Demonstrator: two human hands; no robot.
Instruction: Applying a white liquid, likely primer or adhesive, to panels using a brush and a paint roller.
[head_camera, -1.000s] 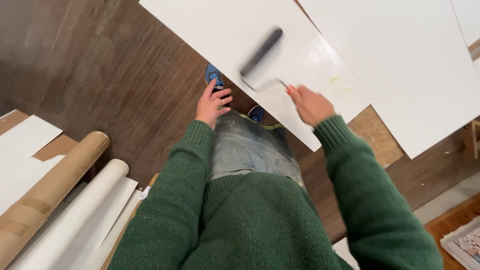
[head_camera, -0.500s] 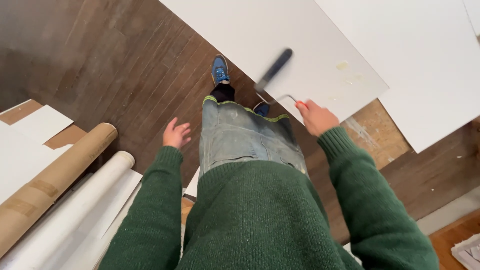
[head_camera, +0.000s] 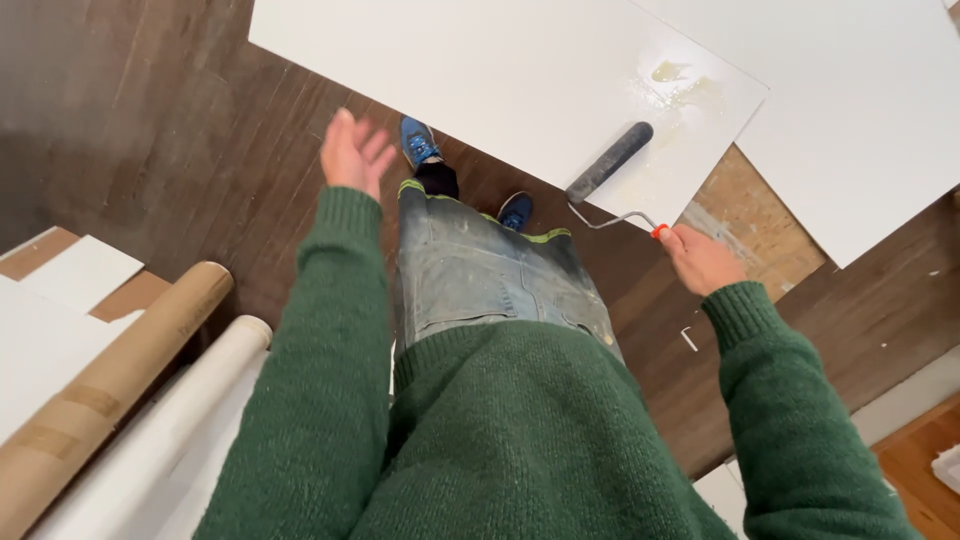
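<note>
My right hand (head_camera: 700, 260) grips the orange-tipped handle of a paint roller (head_camera: 610, 162), whose dark grey sleeve rests on the near corner of a large white board (head_camera: 480, 70) lying on the floor. A yellowish wet smear (head_camera: 672, 80) shows on the board just beyond the roller. My left hand (head_camera: 354, 152) is raised over the dark wood floor, fingers spread, holding nothing. Both arms wear green knitted sleeves. My blue shoes (head_camera: 420, 142) stand at the board's near edge.
A second white board (head_camera: 860, 110) lies to the right, with a patch of chipboard (head_camera: 740, 200) showing between the two. At lower left lie a brown cardboard tube (head_camera: 110, 380), a white roll (head_camera: 170, 420) and white sheets (head_camera: 80, 270). Dark wood floor (head_camera: 150, 120) spreads at left.
My left hand lifted off my thigh and swung out to the left, open. The right hand drew the roller back toward the board's near corner. The view shifted as I stepped.
</note>
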